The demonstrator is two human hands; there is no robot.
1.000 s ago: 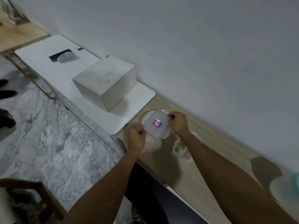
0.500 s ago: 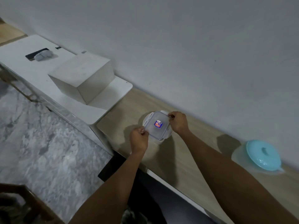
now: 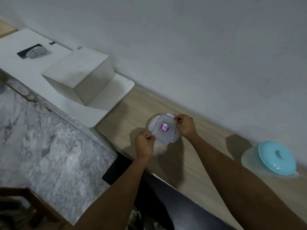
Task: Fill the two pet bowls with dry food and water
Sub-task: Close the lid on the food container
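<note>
Together we pinch the square clear-plastic lid (image 3: 163, 129) at opposite corners, left hand (image 3: 144, 143) and right hand (image 3: 184, 125) closed on it, above the round white bowl (image 3: 152, 124) on the smooth pale-wood counter (image 3: 129, 117).

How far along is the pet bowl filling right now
Early. Nothing visibly filled yet. In hand: left hand and right hand grip opposite edges of the clear container lid over a white bowl. Left: food and water; the blue-lidded bowl sits untouched.

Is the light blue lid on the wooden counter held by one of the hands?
No, the light blue lid lies apart at the right, while both hands hold the clear square container.
</note>
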